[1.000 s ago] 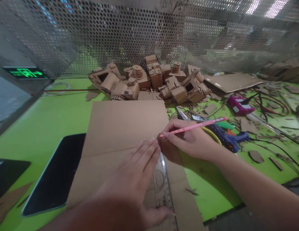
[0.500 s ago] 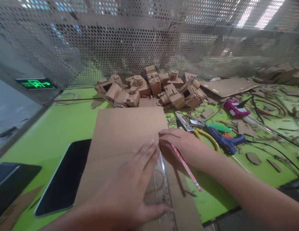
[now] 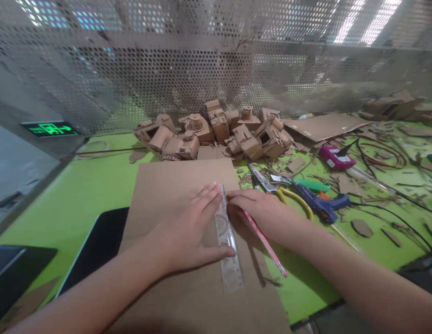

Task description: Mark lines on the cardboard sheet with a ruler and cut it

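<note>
My left hand (image 3: 188,234) lies flat on a brown cardboard sheet (image 3: 181,297), thumb spread wide. Its fingertips and thumb press on a clear plastic ruler (image 3: 223,227) that lies lengthwise along the sheet. Close to the ruler's right edge, my right hand (image 3: 261,211) has its fingers closed around a pink pencil (image 3: 266,243). The pencil's eraser end points toward me; its tip is hidden under the fingers. That hand rests by the sheet's right edge.
Yellow-handled scissors (image 3: 297,199), a blue glue gun (image 3: 322,202) and a green-handled cutter (image 3: 311,185) lie at right among cardboard scraps. Several cardboard models (image 3: 216,127) stand behind the sheet, before a perforated metal screen (image 3: 188,74). A dark tablet (image 3: 97,246) lies left, partly under the sheet.
The ruler has slid away from me along the sheet, and my left hand has moved forward with it. My right hand keeps its hold on the pencil, almost in place.
</note>
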A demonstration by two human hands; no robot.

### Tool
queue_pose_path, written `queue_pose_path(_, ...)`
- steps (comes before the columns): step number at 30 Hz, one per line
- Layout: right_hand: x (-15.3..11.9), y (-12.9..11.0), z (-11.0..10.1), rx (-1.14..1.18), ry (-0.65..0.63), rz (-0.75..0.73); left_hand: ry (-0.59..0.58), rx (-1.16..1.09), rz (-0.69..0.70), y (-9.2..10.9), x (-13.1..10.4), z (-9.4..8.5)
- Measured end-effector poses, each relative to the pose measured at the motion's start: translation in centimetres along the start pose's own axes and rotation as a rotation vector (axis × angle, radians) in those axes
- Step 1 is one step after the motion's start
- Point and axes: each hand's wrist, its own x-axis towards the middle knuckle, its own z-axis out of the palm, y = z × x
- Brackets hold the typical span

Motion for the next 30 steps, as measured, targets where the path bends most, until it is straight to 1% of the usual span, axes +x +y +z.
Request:
queue_pose_path(3,-0.1,-0.1,0.0,0.016,0.001,0.012,0.020,-0.018,0.024,0.0,0.2,-0.1)
queue_pose_path(7,-0.1,-0.2,-0.1,0.026,0.009,0.006,0.034,-0.029,0.022,-0.3,0.1,-0.1)
queue_pose_path(10,0.2,0.0,-0.8,0.036,-0.042,0.008,0.053,-0.046,0.030,-0.7,0.2,-0.1)
queue_pose_path(12,0.8,0.4,-1.5,0.036,-0.081,0.005,0.065,-0.053,0.042,-1.0,0.3,-0.1)
queue_pose_path(13,1.2,0.5,-2.0,0.033,-0.082,0.002,0.063,-0.050,0.045,-1.1,0.3,-0.1)
queue_pose_path(15,2.2,0.9,-2.8,0.050,-0.041,0.024,0.053,-0.036,0.042,-1.1,0.4,-0.2)
queue_pose_path(16,2.7,1.0,-3.1,0.080,-0.007,0.059,0.052,-0.032,0.038,-1.0,0.4,-0.3)
queue_pose_path(18,3.7,1.2,-3.4,0.238,0.050,0.148,0.060,-0.036,0.031,-0.9,0.4,-0.3)
queue_pose_path(21,4.8,1.6,-2.8,0.578,0.129,0.244,0.069,-0.048,0.017,-0.7,0.4,-0.3)
queue_pose_path(23,5.0,1.9,-2.0,0.696,0.174,0.276,0.073,-0.053,0.011,-0.7,0.4,-0.2)
queue_pose_path(27,4.7,2.8,-0.6,0.744,0.182,0.311,0.078,-0.063,0.021,-0.7,0.3,0.0)
queue_pose_path(30,4.4,3.3,0.0,0.690,0.180,0.322,0.051,-0.070,0.003,-0.7,0.3,0.0)
